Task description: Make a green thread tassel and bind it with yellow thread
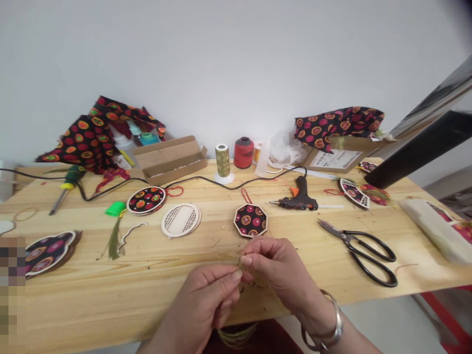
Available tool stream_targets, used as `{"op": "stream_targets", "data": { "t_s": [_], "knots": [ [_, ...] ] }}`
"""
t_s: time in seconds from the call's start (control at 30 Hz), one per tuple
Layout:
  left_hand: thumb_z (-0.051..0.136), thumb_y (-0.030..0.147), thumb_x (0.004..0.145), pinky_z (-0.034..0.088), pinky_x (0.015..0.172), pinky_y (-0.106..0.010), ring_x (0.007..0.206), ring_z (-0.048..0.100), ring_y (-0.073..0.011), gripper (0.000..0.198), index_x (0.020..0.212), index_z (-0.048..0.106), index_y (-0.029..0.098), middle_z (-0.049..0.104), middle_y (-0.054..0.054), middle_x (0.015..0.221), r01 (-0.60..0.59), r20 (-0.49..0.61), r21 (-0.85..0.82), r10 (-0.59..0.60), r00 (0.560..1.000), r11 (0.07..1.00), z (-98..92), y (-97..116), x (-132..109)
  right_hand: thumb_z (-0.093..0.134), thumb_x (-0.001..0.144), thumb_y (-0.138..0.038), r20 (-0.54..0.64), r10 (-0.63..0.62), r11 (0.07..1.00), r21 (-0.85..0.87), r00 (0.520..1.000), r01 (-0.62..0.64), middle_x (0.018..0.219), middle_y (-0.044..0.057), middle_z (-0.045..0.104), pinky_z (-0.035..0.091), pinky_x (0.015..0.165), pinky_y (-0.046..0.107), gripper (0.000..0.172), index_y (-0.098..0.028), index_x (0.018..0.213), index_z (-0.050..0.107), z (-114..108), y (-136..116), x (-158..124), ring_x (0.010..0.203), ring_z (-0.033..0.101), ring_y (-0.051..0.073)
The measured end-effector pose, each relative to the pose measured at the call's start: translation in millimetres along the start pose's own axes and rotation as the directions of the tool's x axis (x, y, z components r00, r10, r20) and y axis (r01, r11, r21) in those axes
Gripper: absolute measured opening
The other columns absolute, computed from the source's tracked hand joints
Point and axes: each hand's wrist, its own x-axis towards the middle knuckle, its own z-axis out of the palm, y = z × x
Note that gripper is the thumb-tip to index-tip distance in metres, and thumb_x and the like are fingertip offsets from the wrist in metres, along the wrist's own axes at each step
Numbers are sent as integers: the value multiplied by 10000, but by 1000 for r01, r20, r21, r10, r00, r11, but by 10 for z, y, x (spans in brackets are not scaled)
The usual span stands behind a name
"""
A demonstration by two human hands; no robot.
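Note:
My left hand (pixel 216 292) and my right hand (pixel 275 265) meet over the front of the table, fingertips pinched together. Between them is the top of an olive-green thread tassel (pixel 238 338), whose loose strands hang below my left hand, past the table edge. The exact knot or loop at the fingertips is too small to make out. Just beyond my right hand lies an octagonal ornament (pixel 251 220) with dark patterned fabric and a red cord loop. A pale round wooden cutout (pixel 180 220) lies farther left.
Black-handled scissors (pixel 363 248) and a glue gun (pixel 299 195) lie to the right. A green thread spool (pixel 222 161) and red thread spool (pixel 244 152) stand at the back. At left are a screwdriver (pixel 68 184), a round fabric ornament (pixel 146 200) and a cardboard box (pixel 171 160).

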Motion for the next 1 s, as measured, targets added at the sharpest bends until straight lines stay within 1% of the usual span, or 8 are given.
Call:
{"op": "stream_targets", "data": {
  "t_s": [0.27,0.4,0.5,0.57,0.67,0.77,0.87,1.0],
  "knots": [
    [579,285,807,118,420,-245,448,156,-79,321,516,566,152,289,82,467,3,7,-25,-3,1000,1000,-22,-2,15,764,632,-302,26,-41,999,-23,999,41,551,-24,562,408,499,227,184,-140,594,684,19,-45,-1,470,521,87],
    [579,300,799,115,418,-244,461,151,-85,271,584,616,139,295,80,474,2,12,17,-2,1000,1000,-10,21,8,710,694,-264,58,-38,995,-86,998,43,532,-35,549,388,505,213,171,-148,597,629,12,-45,-15,487,498,82],
    [567,312,805,121,427,-248,473,152,-90,282,583,604,142,287,79,481,-3,10,56,2,1000,998,-4,26,7,649,749,-234,102,-29,986,-158,994,45,537,-46,531,361,511,202,149,-155,638,589,10,-52,-37,503,466,75],
    [556,312,814,132,436,-252,476,168,-92,286,587,601,145,293,76,484,-12,17,88,11,1000,996,-3,24,8,639,758,-250,108,-16,986,-161,994,34,551,-47,522,346,510,201,143,-155,669,579,16,-45,-42,514,455,76],
    [553,325,821,143,445,-257,478,207,-93,304,581,601,145,330,66,486,-25,32,119,22,999,993,1,26,3,664,736,-312,73,12,995,-99,997,-5,524,-48,506,322,504,204,206,-150,657,566,34,-3,-29,501,431,76],
    [572,324,813,152,446,-254,482,233,-91,289,594,610,140,365,57,496,-23,31,98,20,999,995,14,39,0,692,711,-356,20,52,998,41,998,-53,494,-52,493,290,493,201,255,-141,654,568,56,60,-11,475,398,67],
    [600,309,797,138,437,-245,479,206,-85,263,594,604,141,349,66,488,-4,20,24,3,1000,1000,23,49,10,712,700,-351,-18,76,982,176,997,-72,493,-60,477,269,493,193,259,-134,656,576,80,118,-8,471,367,56],
    [637,289,776,128,433,-229,479,185,-75,195,653,633,138,355,69,503,12,-2,-93,-13,1000,996,8,26,22,722,706,-336,-36,90,954,292,995,-76,508,-57,478,273,504,184,272,-138,623,555,126,153,-26,485,366,52]
  ]
}}
